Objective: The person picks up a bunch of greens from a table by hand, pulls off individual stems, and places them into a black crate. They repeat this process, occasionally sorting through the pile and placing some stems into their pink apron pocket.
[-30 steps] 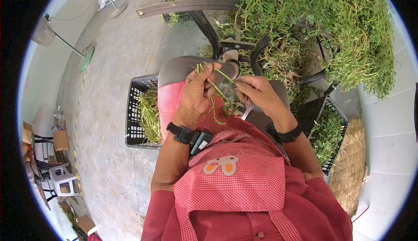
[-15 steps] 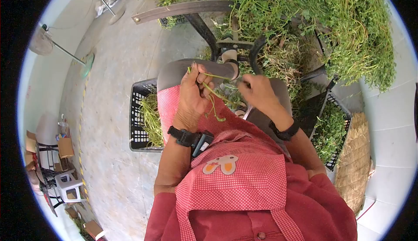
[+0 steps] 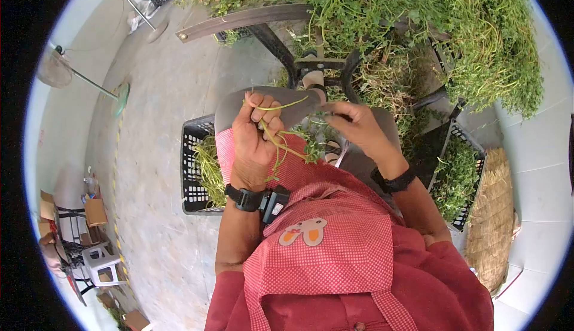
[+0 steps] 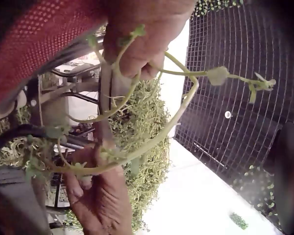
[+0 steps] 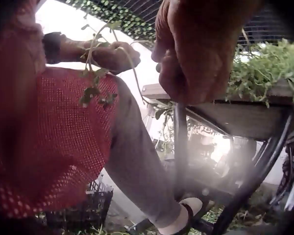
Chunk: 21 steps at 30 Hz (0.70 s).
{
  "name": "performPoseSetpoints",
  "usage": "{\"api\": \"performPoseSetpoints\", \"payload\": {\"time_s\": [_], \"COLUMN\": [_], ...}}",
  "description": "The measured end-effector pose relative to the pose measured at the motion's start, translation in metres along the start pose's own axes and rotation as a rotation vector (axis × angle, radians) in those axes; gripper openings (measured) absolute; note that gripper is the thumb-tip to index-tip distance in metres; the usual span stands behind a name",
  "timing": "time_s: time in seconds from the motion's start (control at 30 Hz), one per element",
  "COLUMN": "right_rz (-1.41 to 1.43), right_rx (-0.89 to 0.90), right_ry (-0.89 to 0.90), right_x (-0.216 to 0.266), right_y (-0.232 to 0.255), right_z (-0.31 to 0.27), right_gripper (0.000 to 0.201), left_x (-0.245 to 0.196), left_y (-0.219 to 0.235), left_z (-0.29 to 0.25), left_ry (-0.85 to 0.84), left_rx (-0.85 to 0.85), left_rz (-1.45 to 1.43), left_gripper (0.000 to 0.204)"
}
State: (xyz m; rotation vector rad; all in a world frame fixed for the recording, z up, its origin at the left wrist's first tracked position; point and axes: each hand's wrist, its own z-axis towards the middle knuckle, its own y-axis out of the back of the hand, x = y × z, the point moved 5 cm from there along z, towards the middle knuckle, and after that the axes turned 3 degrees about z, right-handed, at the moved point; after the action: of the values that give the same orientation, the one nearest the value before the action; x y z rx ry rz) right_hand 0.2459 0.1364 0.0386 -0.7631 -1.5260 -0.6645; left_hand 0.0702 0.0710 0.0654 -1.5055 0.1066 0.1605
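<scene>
My left hand (image 3: 256,140) grips a few thin green stems (image 3: 290,146), its fingers curled round them above my left thigh. From this fist one stem reaches to the right, and others hang with small leaves toward the apron. In the left wrist view a bent stem (image 4: 152,142) crosses in front of the other hand. My right hand (image 3: 362,131) is held over the right thigh, fingers bent, thumb and forefinger close together beside a leafy sprig (image 3: 314,146). Whether its fingertips pinch a piece of the plant, I cannot tell.
A heap of leafy greens (image 3: 418,20) covers the table ahead. Trimmed stems lie in a black crate (image 3: 194,202) on the left. Another crate of leaves (image 3: 454,175) stands at the right beside a straw mat (image 3: 490,223). Black table legs (image 3: 275,44) rise beyond the knees.
My left hand has moved left and slightly down with the stems. The right hand came off the stem it pinched a second ago, blurred in motion, and is now farther from the left.
</scene>
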Motion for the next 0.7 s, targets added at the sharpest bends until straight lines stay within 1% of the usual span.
{"api": "performPoseSetpoints", "payload": {"time_s": [0.07, 0.1, 0.13, 0.17, 0.2, 0.23, 0.27, 0.33, 0.4, 0.43, 0.5, 0.53, 0.57, 0.6, 0.63, 0.7], "right_rz": [-0.339, -0.395, -0.392, -0.471, -0.551, -0.553, -0.585, -0.616, -0.474, -0.476, -0.611, -0.61, -0.749, -0.883, -0.877, -0.95], "right_rx": [0.085, 0.096, 0.093, 0.13, 0.17, 0.172, 0.187, 0.205, 0.176, 0.175, 0.185, 0.187, 0.076, -0.038, -0.037, -0.157], "right_ry": [0.292, 0.255, 0.255, 0.375, 0.495, 0.5, 0.467, 0.433, 0.312, 0.31, 0.361, 0.361, 0.342, 0.319, 0.319, 0.194], "right_x": [0.004, 0.009, 0.001, -0.009, -0.008, -0.009, -0.013, -0.009, -0.004, 0.0, 0.007, 0.008, 0.009, 0.009, 0.009, 0.006], "right_y": [-0.014, -0.023, -0.025, -0.03, -0.036, -0.033, -0.03, -0.029, -0.023, -0.023, -0.026, -0.028, -0.027, -0.027, -0.03, -0.026], "right_z": [0.005, 0.003, 0.008, 0.012, 0.012, 0.013, 0.011, 0.004, -0.005, -0.007, -0.01, -0.011, -0.01, -0.01, -0.009, -0.003], "right_gripper": [0.031, 0.03, 0.03, 0.025, 0.021, 0.021, 0.018, 0.017, 0.017, 0.017, 0.018, 0.018, 0.019, 0.019, 0.019, 0.021], "left_x": [0.0, 0.0, 0.0, 0.0, -0.002, -0.009, -0.015, -0.027, -0.03, -0.03, -0.031, -0.033, -0.035, -0.033, -0.03, -0.023], "left_y": [-0.002, -0.003, -0.003, -0.002, -0.001, 0.001, 0.004, 0.001, -0.001, -0.002, -0.002, 0.002, 0.003, 0.003, 0.001, 0.001], "left_z": [-0.001, -0.001, -0.001, -0.001, -0.001, -0.001, -0.003, -0.006, -0.006, -0.006, -0.006, -0.005, -0.005, -0.006, -0.006, -0.005], "left_ry": [0.007, 0.011, 0.002, -0.01, -0.01, -0.045, -0.079, -0.096, -0.106, -0.114, -0.124, -0.138, -0.153, -0.154, -0.165, -0.167], "left_rx": [-0.016, -0.016, -0.017, -0.018, -0.017, -0.039, -0.066, -0.053, -0.038, -0.023, -0.008, -0.015, -0.023, -0.027, -0.029, -0.021], "left_rz": [-0.044, -0.039, -0.035, -0.033, -0.033, -0.008, 0.016, -0.014, -0.047, -0.029, -0.012, 0.049, 0.112, 0.116, 0.087, 0.047], "left_gripper": [0.028, 0.028, 0.028, 0.028, 0.028, 0.027, 0.027, 0.027, 0.026, 0.026, 0.026, 0.026, 0.025, 0.025, 0.026, 0.026]}}
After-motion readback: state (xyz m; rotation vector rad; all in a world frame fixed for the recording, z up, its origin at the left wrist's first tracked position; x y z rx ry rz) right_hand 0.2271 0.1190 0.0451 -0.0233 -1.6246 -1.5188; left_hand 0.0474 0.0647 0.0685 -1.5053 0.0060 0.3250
